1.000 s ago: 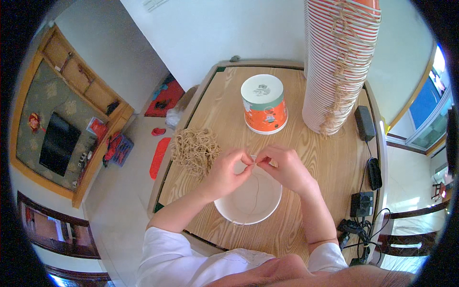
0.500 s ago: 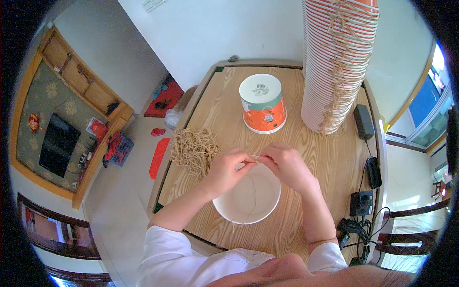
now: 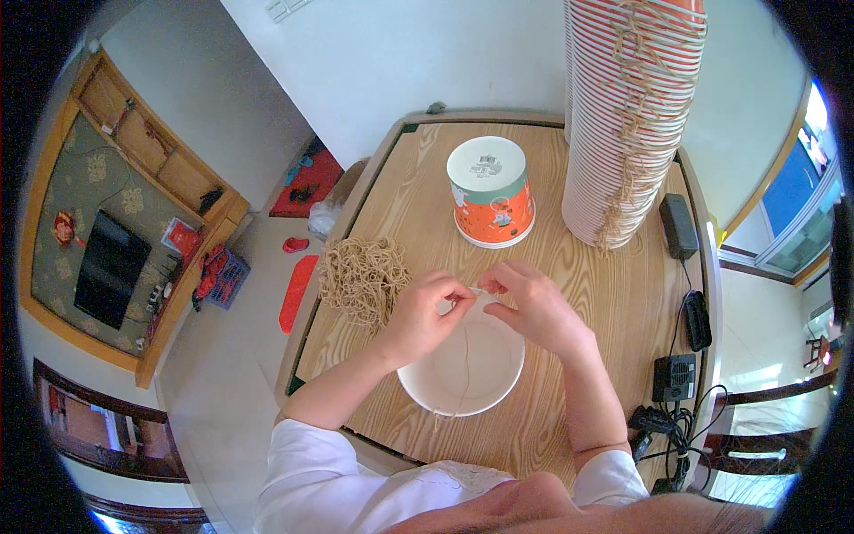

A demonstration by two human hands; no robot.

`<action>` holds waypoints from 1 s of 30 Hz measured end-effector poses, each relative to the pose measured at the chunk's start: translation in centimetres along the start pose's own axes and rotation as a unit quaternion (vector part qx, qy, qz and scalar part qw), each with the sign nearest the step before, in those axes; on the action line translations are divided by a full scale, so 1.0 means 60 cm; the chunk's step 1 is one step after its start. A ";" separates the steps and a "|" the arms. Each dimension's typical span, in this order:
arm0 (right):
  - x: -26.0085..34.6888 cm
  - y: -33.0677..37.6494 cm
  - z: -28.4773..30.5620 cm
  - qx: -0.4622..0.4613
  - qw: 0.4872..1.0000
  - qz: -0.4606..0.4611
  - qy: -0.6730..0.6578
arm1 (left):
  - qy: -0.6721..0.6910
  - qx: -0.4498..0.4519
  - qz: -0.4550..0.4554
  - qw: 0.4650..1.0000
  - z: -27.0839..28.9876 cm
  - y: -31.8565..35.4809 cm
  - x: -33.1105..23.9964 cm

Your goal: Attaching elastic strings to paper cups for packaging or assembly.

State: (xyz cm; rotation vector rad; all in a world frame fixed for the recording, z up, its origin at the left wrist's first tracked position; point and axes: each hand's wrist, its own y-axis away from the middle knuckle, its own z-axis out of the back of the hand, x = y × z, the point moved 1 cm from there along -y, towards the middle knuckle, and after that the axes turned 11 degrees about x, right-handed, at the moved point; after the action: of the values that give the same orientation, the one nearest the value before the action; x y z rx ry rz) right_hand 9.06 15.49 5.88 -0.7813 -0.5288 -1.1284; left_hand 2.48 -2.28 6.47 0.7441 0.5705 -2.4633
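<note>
Together over the far rim of a white bucket (image 3: 505, 363) on a wood-grain worktop (image 3: 556, 409), two bare hands meet at a thin strand of twine (image 3: 467, 347). The left hand (image 3: 425, 313) pinches the strand between thumb and fingertips; the right hand (image 3: 540, 311), just beside it, shows thumb and forefinger parted. From that pinch, the strand's long axis runs down across the bucket's interior to its near rim. A tangled twine heap (image 3: 363, 280) lies at left, nearer the left hand.
</note>
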 end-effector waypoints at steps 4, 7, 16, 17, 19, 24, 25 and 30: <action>-0.006 -0.001 -0.003 0.011 1.000 0.021 0.017 | -0.011 0.003 -0.013 1.000 0.002 -0.002 -0.003; -0.001 -0.002 -0.001 -0.025 1.000 0.017 0.009 | -0.008 0.016 0.006 1.000 0.002 -0.002 -0.003; -0.015 -0.006 -0.009 0.006 0.996 0.078 0.030 | -0.060 0.019 -0.039 0.997 0.004 0.000 -0.009; -0.017 -0.004 -0.011 0.004 0.999 0.032 0.042 | -0.060 0.019 -0.039 0.997 0.003 0.001 -0.008; -0.016 -0.002 -0.008 0.002 0.998 -0.015 0.054 | -0.129 0.018 -0.031 0.991 -0.001 0.001 -0.003; -0.031 -0.003 -0.009 -0.022 0.997 -0.071 0.034 | -0.145 0.027 -0.014 0.989 -0.008 -0.004 0.002; -0.035 -0.004 -0.012 -0.022 0.997 -0.072 0.033 | -0.150 0.029 -0.017 0.988 -0.009 -0.006 0.002; -0.040 -0.006 -0.015 0.008 0.994 -0.107 0.026 | -0.154 0.046 -0.004 0.987 -0.013 -0.009 0.006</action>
State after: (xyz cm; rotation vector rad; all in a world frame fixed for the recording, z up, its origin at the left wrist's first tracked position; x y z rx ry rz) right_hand 7.86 16.14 3.65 -0.6912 -0.5868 -1.3369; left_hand 2.24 -1.55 5.78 0.3815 0.3452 -2.5591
